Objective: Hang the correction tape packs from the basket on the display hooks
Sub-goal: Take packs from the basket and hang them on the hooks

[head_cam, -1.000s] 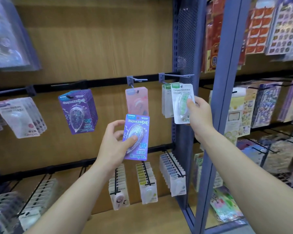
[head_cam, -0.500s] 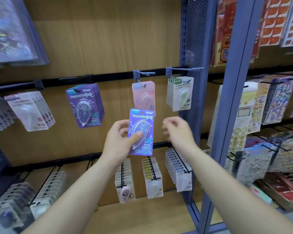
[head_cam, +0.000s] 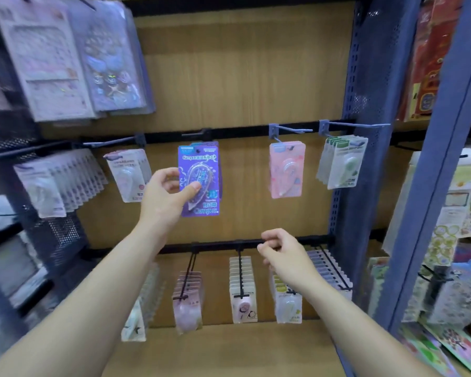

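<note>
Left forearm point(head_cam: 106, 281) is angling up from lower left toward frame centre. Left hand point(head_cam: 165, 197) is pinching purple pack point(head_cam: 199, 180), thumb on its front, fingers behind. Right forearm point(head_cam: 351, 317) is entering from lower right. Right hand point(head_cam: 286, 258) is hovering at lower centre, fingers loosely curled, empty.

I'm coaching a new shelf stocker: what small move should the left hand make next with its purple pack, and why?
Probably line up the hang hole of the purple correction tape pack with the hook and push it on. The left hand grips the pack right in front of the matching purple stack, about level with it; the right hand holds nothing.
</note>
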Demonstrator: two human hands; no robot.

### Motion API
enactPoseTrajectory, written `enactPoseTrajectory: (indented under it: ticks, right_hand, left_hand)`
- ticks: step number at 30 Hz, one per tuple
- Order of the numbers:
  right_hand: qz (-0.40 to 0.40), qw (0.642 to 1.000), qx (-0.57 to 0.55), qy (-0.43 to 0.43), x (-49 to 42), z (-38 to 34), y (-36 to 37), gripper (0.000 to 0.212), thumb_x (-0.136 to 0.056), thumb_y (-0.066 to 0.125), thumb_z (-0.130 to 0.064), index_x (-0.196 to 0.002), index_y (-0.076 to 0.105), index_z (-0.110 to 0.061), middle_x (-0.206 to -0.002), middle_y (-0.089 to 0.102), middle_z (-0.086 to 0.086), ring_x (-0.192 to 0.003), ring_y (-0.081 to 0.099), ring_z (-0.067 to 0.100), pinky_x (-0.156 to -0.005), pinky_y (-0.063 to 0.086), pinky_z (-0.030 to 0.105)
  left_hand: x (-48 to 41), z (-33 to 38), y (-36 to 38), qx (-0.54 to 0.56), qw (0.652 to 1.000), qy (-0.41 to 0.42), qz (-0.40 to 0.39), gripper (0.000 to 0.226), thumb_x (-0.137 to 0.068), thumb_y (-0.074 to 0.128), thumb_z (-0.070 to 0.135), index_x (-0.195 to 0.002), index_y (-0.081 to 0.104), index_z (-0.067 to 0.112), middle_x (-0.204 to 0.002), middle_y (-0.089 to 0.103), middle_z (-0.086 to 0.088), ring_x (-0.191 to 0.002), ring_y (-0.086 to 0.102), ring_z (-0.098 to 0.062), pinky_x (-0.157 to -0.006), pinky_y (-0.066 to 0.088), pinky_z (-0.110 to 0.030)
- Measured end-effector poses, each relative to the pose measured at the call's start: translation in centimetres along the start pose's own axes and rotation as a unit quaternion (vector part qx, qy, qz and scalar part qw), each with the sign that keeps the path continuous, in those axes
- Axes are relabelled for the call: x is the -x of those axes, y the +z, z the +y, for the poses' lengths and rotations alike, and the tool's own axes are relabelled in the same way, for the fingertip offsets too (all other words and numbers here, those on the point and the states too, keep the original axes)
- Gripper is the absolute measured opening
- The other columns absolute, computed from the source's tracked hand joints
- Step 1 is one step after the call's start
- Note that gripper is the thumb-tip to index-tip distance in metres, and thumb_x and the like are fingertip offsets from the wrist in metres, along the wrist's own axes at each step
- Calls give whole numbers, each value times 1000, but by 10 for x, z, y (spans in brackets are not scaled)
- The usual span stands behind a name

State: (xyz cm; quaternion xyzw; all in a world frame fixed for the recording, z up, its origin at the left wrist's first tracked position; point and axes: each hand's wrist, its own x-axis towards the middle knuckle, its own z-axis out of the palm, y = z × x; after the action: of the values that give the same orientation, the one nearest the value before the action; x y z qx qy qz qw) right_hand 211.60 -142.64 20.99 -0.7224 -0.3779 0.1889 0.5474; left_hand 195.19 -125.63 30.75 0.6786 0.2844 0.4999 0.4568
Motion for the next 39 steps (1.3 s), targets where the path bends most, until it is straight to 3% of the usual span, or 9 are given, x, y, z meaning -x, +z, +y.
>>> enactPoseTrajectory:
  ticks: [5, 7, 16, 22, 26, 29, 32, 36, 39]
  right_hand:
    - [-7, 999, 33, -9, 0, -11, 4, 21, -97, 61, -27, -118, 59, -27, -98, 69, -3, -92, 70, 22, -76, 56, 31]
    - [-9, 998, 53, -21, 0, -16, 4, 21, -98, 61, -28, -119, 59, -27, -96, 69, -5, -90, 69, 18, -74, 55, 28]
    - [-20, 995, 88, -39, -4, -26, 7, 26, -97, 63, -30, -121, 59, -25, -98, 70, -8, -92, 67, 12, -87, 55, 34]
    - [-34, 992, 118, -44, -1, -27, 8, 30, -97, 62, -34, -125, 57, -25, -102, 67, -11, -86, 64, 8, -74, 50, 22]
    - [-56, 984, 162, -57, 2, -30, 7, 35, -96, 64, -41, -126, 57, -25, -104, 66, -12, -88, 65, 8, -80, 54, 27]
    - [-68, 975, 203, -63, 8, -27, 11, 37, -95, 64, -44, -127, 58, -25, -106, 65, -12, -95, 63, 6, -88, 55, 32]
    - [-81, 965, 243, -62, 19, -13, 24, 37, -94, 65, -43, -124, 59, -24, -105, 64, -11, -97, 62, 9, -89, 54, 35]
    - [-123, 940, 314, -48, 42, 42, 59, 37, -93, 63, -39, -124, 59, -19, -109, 65, -4, -100, 63, 18, -89, 54, 42]
    - [-194, 906, 375, -20, 70, 109, 96, 43, -93, 63, -45, -127, 58, -18, -114, 63, 0, -103, 63, 23, -87, 55, 45]
  left_hand:
    - [-15, -4, -5, 3, 999, -41, -27, 47, -85, 82, 30, -123, 57, 21, -113, 74, -3, -98, 76, -17, -81, 63, -41]
    - [-18, -1, -5, 16, 999, -44, -28, 45, -85, 82, 31, -121, 58, 21, -110, 75, -2, -94, 77, -15, -81, 63, -40]
    - [-14, 7, -7, 9, 997, -58, -56, 43, -87, 80, 35, -123, 64, 18, -106, 78, -2, -91, 78, -14, -74, 61, -33]
    - [-22, 0, 1, -15, 996, -81, -29, 44, -85, 81, 40, -119, 64, 18, -104, 77, 0, -86, 77, -12, -73, 62, -33]
    - [-38, -2, 10, -112, 988, -108, 1, 57, -81, 83, 48, -118, 52, 18, -116, 68, -3, -98, 72, -17, -87, 62, -45]
    - [-25, -13, 3, -239, 966, -95, -15, 66, -85, 77, 52, -129, 46, 14, -124, 63, -7, -108, 66, -24, -89, 56, -40]
    - [19, -48, -17, -290, 953, -79, -42, 69, -89, 73, 48, -141, 46, 11, -133, 62, -6, -125, 57, -26, -94, 43, -33]
    - [120, -146, -55, -394, 902, -79, -159, 49, -89, 71, 41, -130, 61, 17, -128, 65, 0, -119, 60, -21, -98, 49, -36]
    - [198, -227, -79, -442, 848, -127, -263, 50, -87, 73, 41, -130, 62, 18, -130, 64, -3, -119, 61, -24, -98, 50, -37]
